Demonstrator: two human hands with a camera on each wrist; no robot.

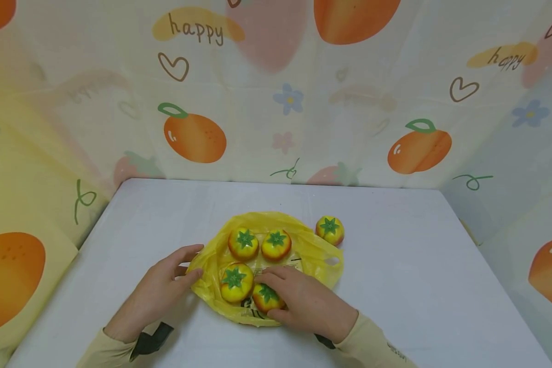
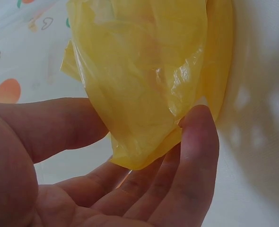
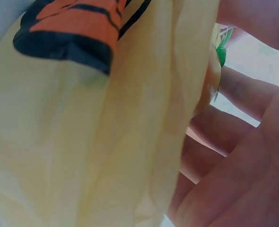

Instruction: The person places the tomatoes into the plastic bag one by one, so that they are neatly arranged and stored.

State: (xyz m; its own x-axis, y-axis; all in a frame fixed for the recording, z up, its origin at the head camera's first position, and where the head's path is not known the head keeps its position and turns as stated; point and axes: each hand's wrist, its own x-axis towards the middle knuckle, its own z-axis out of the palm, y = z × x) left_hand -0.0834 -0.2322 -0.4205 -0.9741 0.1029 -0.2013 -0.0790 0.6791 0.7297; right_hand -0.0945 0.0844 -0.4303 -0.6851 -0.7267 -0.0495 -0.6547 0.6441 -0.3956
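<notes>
A yellow plastic bag lies spread on the table, with several yellow-red toy tomatoes on it, each topped by a green star-shaped leaf. My right hand grips the front right tomato, fingers on its far side and thumb on its near side. Beside it sits another tomato; two more, a left one and a right one, stand behind. At the bag's left edge, my left hand touches the plastic with thumb and fingers apart, as the left wrist view also shows.
One more tomato stands on the white table, just off the bag's back right edge. A fruit-print curtain hangs behind the table and along both sides.
</notes>
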